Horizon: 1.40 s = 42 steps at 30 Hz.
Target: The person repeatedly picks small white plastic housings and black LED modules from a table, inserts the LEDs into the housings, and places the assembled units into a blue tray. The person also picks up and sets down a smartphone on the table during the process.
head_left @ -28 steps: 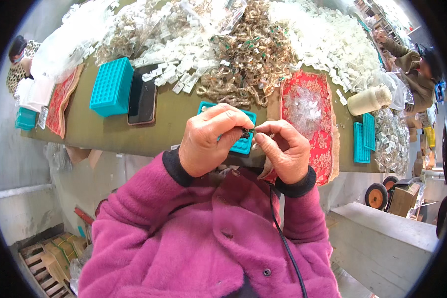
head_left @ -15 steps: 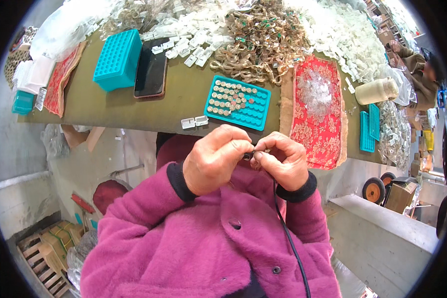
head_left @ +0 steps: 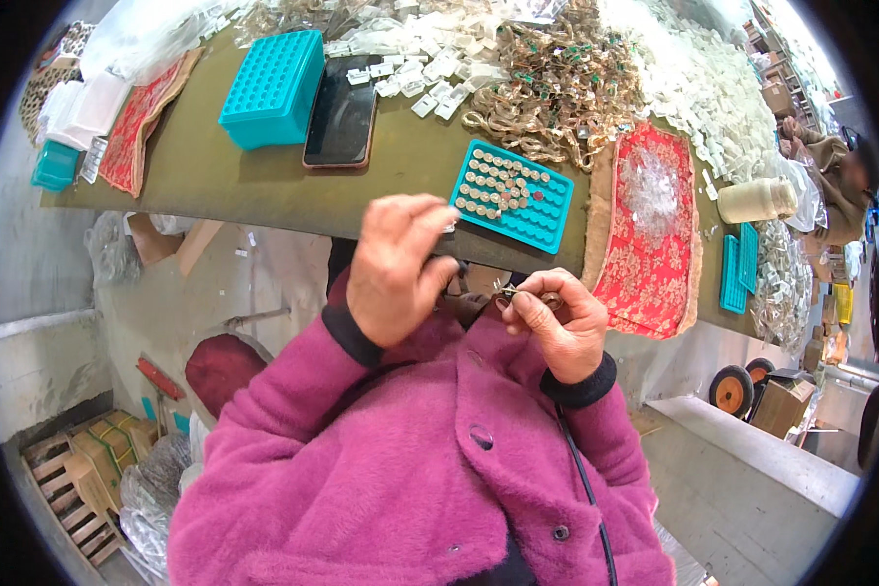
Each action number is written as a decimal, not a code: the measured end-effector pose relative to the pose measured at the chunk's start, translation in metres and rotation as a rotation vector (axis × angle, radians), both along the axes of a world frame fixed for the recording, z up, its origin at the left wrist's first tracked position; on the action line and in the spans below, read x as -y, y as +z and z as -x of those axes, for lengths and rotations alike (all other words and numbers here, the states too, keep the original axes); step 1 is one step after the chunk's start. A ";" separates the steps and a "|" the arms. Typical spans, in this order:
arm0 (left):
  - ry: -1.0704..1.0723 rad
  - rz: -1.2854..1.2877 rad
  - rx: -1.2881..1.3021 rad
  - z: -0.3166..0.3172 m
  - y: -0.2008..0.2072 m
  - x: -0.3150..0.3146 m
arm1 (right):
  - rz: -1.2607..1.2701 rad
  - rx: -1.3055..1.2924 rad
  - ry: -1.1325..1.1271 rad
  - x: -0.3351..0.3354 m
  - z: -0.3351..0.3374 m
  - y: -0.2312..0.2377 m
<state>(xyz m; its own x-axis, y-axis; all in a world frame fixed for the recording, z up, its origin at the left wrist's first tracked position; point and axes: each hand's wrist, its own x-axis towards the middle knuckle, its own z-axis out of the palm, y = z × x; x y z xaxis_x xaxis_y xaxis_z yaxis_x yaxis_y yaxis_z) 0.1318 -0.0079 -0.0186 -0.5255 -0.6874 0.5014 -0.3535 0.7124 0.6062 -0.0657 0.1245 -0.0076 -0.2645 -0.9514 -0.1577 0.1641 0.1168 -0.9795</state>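
Observation:
My right hand (head_left: 565,320) pinches a small bundle of thin wire (head_left: 551,300) in front of my chest. Fine wire ends (head_left: 506,289) stick out to its left. My left hand (head_left: 393,269) is apart from it, over the table's front edge, thumb and forefinger spread. A small whitish piece (head_left: 449,229) shows by its fingertips, mostly hidden; I cannot make out whether they touch it. Just beyond stands a teal tray (head_left: 542,230) with rows of small round metallic pieces (head_left: 483,186) in its left part and bare hollows on the right.
Coiled wire bundles (head_left: 557,83) and white plastic parts (head_left: 698,83) are heaped at the back. A teal block of trays (head_left: 273,93) and a dark phone (head_left: 340,117) lie left. A red patterned cloth (head_left: 645,273) with clear bits and a whitish jar (head_left: 755,200) are right.
My left hand has let go of the wire piece and moved up and left to the table edge, its fingers parting. My right hand keeps its pinch. The view has shifted slightly.

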 end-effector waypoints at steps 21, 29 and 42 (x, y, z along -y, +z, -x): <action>-0.497 -0.446 -0.129 0.019 0.000 -0.001 | 0.319 -0.396 -0.192 0.018 -0.007 0.005; -0.303 -0.740 -0.175 0.025 0.004 -0.017 | 0.432 -0.577 -0.110 0.018 -0.002 0.004; -0.297 -0.785 -0.309 0.029 0.004 -0.015 | 0.450 -0.702 -0.112 0.020 0.005 -0.004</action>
<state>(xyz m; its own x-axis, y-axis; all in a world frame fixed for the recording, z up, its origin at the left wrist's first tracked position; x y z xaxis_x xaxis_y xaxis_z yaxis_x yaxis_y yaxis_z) 0.1023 0.0071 -0.0143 -0.6560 -0.7491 0.0925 0.0392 0.0886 0.9953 -0.0705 0.1045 -0.0113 -0.2564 -0.8464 0.4667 -0.5132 -0.2899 -0.8078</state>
